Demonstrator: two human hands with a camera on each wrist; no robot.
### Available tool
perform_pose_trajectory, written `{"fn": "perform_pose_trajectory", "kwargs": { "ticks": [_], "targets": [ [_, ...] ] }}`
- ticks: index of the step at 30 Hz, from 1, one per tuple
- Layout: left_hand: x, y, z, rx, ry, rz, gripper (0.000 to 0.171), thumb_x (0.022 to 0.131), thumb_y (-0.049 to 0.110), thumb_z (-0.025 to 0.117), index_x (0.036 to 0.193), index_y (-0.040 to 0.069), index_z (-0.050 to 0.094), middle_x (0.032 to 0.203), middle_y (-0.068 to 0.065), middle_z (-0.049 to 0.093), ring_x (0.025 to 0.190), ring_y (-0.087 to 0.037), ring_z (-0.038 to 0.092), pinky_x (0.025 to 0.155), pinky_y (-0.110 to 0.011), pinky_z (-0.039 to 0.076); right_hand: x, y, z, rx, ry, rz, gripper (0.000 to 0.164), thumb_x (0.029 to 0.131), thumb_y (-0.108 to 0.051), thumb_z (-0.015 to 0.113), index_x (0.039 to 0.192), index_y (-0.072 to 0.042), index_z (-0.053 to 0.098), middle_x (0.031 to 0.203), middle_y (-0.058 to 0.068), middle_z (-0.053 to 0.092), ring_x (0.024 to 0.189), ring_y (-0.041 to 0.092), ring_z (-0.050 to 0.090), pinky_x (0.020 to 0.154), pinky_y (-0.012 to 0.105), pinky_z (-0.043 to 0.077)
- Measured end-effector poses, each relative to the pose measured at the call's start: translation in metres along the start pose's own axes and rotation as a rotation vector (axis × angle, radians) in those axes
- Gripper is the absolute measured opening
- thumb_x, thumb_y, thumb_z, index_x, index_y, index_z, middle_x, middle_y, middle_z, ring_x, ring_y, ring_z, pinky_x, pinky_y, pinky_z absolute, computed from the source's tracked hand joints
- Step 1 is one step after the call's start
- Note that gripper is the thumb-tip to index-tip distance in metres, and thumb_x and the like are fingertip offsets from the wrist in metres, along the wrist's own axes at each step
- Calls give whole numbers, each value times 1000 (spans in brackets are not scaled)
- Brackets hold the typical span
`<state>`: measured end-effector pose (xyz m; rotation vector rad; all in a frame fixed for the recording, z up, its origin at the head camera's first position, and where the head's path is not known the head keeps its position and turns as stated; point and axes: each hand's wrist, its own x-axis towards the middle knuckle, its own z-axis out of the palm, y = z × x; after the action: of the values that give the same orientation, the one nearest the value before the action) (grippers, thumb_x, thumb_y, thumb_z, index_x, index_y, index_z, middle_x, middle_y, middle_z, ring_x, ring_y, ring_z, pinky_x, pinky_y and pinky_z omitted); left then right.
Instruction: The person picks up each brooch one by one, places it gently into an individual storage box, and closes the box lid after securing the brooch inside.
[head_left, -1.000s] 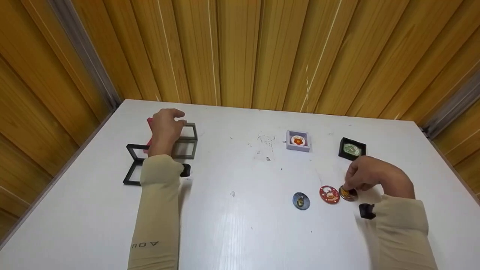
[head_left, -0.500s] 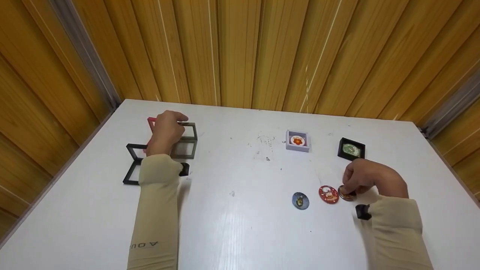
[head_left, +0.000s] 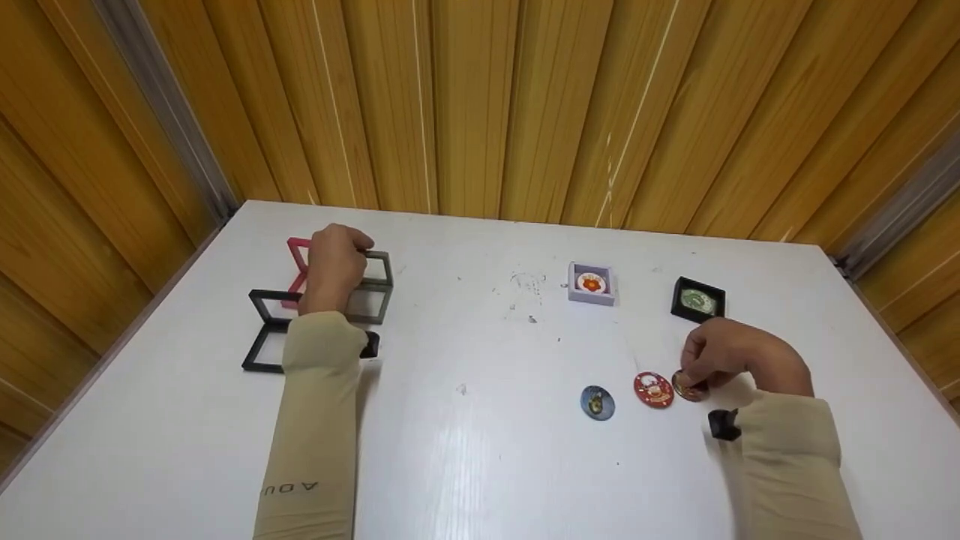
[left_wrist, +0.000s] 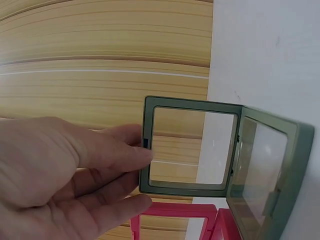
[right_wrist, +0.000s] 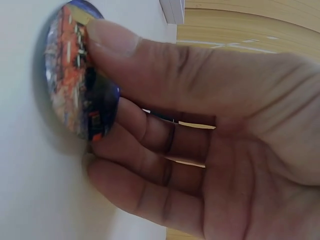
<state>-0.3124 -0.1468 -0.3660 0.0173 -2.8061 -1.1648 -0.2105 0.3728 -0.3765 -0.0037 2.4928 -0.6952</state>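
1. Black hinged frame, open at the far left of the white table, lid raised from its base
2. Pink hinged frame, also open, partly hidden by the left arm
3. Left hand, pinching the free edge of the raised lid of the green hinged frame between thumb and fingers
4. Green hinged frame, beside the pink one, lid standing up from its base
5. Lilac box, containing a white badge with an orange flower
6. Blue badge, lying on the table nearer the person
7. Red badge, lying between the blue badge and the gripped one
8. Orange-and-dark badge, tilted, just beside the red badge; whether its edge touches the table cannot be told
9. Black box, behind the right hand, containing a green badge
10. Right hand, pinching the orange-and-dark badge, thumb on its printed face
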Motion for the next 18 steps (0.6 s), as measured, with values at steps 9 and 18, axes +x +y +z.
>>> {"fn": "perform_pose_trajectory", "kwargs": {
  "ticks": [9,18],
  "targets": [
    [1,-3,0,-21,-18,1,31,99,-12,58,125,-6,75,125,-24,71,120,-39,62,108,-52,49,0,5,-1,71,9,-1,14,92,-6,82,88,-1,69,86,6,71,77,19,69,73,35,59],
    [3,-4,-3,-29,-55,-26,28,99,-9,67,125,-2,76,125,-21,72,121,-39,61,111,-53,47,0,6,-3,112,12,-14,8,95,-3,77,92,1,70,86,8,71,78,19,70,73,35,60]
  ]
}}
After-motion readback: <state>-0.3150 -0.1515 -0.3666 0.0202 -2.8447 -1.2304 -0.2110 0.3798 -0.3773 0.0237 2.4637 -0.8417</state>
